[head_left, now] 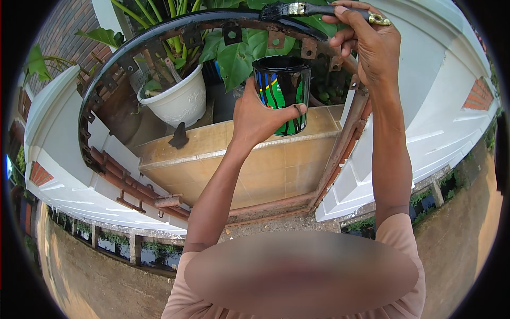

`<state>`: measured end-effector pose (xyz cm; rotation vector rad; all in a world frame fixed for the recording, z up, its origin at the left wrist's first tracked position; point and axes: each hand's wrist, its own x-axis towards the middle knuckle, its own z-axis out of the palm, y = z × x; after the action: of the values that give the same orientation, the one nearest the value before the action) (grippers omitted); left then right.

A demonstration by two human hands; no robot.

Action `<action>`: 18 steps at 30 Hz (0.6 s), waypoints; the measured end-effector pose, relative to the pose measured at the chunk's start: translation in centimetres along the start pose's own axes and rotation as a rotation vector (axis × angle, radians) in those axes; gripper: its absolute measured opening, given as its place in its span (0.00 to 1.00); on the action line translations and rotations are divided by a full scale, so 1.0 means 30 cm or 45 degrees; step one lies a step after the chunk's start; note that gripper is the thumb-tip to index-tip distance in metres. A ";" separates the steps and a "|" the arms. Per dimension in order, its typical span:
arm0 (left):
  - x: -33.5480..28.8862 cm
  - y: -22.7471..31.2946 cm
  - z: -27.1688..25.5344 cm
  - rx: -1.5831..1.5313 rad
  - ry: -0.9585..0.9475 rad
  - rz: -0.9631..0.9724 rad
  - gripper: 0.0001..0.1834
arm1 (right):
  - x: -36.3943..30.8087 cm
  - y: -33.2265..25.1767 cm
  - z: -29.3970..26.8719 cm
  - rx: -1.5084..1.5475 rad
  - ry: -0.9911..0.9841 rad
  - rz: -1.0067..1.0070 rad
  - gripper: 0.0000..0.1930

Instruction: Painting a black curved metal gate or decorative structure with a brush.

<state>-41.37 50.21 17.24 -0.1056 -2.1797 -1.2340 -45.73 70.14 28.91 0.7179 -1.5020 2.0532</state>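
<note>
1. The left hand (254, 114) has its fingers clamped round an open, black-streaked green cylindrical paint tin (282, 93); tilting it could spill paint onto the tan tiled ledge (265, 181) below them
2. The right hand's (376, 50) fingers pinch a black-handled, dark-bristled paintbrush (313, 9); overloaded bristles, left of them at the curved black metal rail (159, 27), could drip onto broad green leaves (234, 61) beneath

An outdoor place, apparently a home's entrance, is indicated: a curved metal gate (228, 15) is flanked by 2 white walls (425, 90), a tiled ledge (239, 178) is seen within, a leafy plant (234, 63) is potted in white (180, 103), and open ground (122, 297) is daylit.
</note>
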 end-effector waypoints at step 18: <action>-0.005 -0.066 -0.062 0.046 -0.117 -0.024 0.48 | -0.078 0.059 -0.080 -0.127 -0.036 -0.602 0.08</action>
<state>-41.08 47.65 16.36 -0.1292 -2.2856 -1.2215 -45.47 71.76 25.49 0.9589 -1.2868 1.6091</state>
